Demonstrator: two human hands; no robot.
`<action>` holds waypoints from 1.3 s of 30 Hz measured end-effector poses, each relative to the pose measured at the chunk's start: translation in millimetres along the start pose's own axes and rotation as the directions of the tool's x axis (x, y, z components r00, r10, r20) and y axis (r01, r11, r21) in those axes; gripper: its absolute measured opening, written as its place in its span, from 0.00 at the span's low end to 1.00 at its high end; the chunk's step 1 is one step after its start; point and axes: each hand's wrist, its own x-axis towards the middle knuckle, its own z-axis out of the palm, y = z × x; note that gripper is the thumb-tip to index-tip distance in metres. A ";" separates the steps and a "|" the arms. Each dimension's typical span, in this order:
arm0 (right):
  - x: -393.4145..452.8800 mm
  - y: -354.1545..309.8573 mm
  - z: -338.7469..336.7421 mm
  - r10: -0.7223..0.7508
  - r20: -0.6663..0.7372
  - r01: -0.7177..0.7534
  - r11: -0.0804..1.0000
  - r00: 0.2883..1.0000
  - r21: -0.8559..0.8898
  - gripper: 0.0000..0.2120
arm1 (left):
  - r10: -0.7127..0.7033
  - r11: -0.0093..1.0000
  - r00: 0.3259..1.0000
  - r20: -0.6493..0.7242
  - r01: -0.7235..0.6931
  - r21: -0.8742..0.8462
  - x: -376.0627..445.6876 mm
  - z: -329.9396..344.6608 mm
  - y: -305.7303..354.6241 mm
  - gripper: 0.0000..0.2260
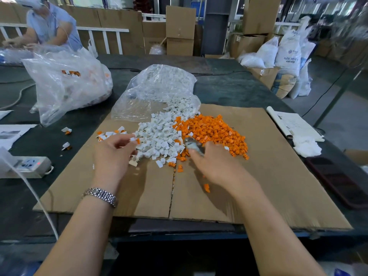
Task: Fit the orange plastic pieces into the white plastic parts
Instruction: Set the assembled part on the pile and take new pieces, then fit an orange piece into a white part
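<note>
A: Warehouse desk [229,86], cardboard sheet [278,176]; white parts [159,140] heaped beside the orange pieces [215,132].

B: Left hand [113,154] pinches an assembled piece [135,140]. Right hand [211,162] is blurred; I cannot tell its grip. A hasty grab could scatter pieces off the cardboard sheet.

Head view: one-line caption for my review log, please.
Left hand pinches an assembled white-and-orange piece while the right hand reaches into the orange pieces beside the white parts.
</note>
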 end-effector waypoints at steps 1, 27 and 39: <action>4.7 6.7 -0.1 0.041 -0.058 -0.047 0.993 0.997 -0.106 0.28 | 0.029 0.993 0.997 -0.078 -0.020 0.117 3.9 -5.1 -3.1 0.06; 21.4 -18.7 63.2 -0.377 -0.195 0.326 0.911 0.905 -0.251 0.07 | 0.117 0.902 0.922 0.369 -0.254 0.348 -15.4 28.7 -7.2 0.05; 11.4 -18.9 27.1 -0.244 -0.327 0.356 0.868 0.913 0.347 0.02 | -0.139 0.723 0.786 0.602 0.496 -0.480 -22.2 16.7 -2.1 0.10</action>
